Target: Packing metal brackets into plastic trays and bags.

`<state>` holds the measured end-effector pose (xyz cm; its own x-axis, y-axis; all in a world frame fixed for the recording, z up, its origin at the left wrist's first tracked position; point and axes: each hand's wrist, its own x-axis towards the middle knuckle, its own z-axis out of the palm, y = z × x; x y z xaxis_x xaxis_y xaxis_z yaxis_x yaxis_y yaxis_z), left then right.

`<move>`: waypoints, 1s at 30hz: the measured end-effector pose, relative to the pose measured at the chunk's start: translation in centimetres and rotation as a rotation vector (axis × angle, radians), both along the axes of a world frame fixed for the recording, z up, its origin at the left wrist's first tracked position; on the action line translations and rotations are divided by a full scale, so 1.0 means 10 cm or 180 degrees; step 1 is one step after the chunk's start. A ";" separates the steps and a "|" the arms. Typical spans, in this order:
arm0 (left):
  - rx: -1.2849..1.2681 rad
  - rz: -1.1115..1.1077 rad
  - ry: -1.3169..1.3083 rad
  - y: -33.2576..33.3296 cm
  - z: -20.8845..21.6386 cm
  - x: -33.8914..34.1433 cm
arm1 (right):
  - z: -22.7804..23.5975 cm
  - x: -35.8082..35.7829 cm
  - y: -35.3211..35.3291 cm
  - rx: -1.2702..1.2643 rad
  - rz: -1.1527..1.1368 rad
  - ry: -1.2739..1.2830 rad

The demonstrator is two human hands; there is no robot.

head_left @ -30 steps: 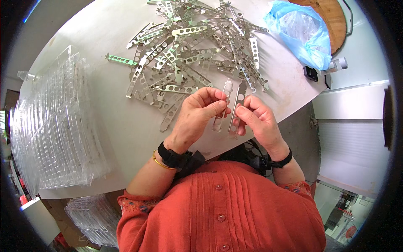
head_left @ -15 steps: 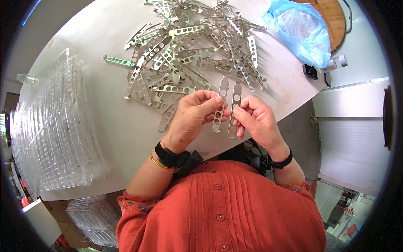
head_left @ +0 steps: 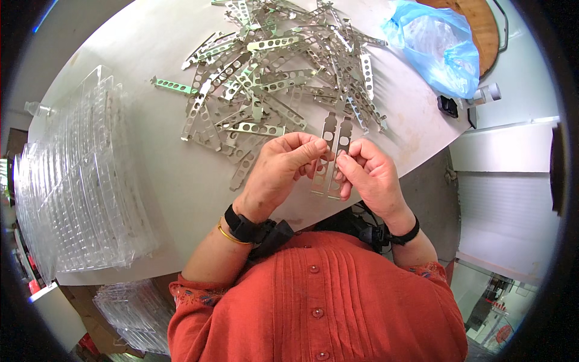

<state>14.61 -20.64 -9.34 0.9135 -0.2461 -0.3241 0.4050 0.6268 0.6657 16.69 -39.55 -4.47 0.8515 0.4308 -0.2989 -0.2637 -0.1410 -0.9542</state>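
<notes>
My left hand (head_left: 283,160) pinches a flat metal bracket with round holes (head_left: 329,125) between thumb and fingers. Beside it, my right hand (head_left: 369,172) grips a second perforated metal bracket (head_left: 344,130). The two strips stand almost parallel and very close together, above the table's near edge. Whether they touch cannot be made out. Fingers cover the middle of both strips. Beyond my hands a large tangled heap of similar metal brackets (head_left: 265,78) lies on the table, some with a greenish sheen.
Clear plastic trays (head_left: 90,181) are stacked on the left of the white table (head_left: 175,217). More clear trays (head_left: 132,314) sit lower, below the table edge. At the far right are a blue plastic bag (head_left: 431,48), a small black object (head_left: 447,106) and a round wooden board (head_left: 479,30).
The left-hand bracket has moved right and turned, so it now lines up closer beside the right-hand one. Both hands keep their hold.
</notes>
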 end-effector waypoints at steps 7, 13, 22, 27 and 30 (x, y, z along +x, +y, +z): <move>-0.0228 0.0033 0.0062 0.00 -0.01 0.00 | 0.00 0.00 0.02 0.0001 0.0022 -0.0038; -0.0271 0.0029 0.0109 0.00 -0.01 0.00 | -0.01 0.00 0.00 0.0042 0.0002 -0.0018; -0.0371 -0.0072 0.0083 0.00 -0.05 0.00 | -0.02 0.01 0.00 -0.0002 0.0046 -0.0038; -0.0363 -0.0047 0.0104 0.01 -0.07 0.00 | -0.02 0.01 0.01 -0.0017 0.0050 -0.0024; -0.0384 -0.0087 0.0069 0.02 -0.07 0.00 | -0.02 0.00 0.01 -0.0010 0.0046 -0.0021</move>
<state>14.65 -20.48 -10.06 0.8990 -0.3091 -0.3102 0.4365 0.6903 0.5770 16.70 -39.41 -4.66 0.8471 0.4422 -0.2948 -0.2554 -0.1478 -0.9555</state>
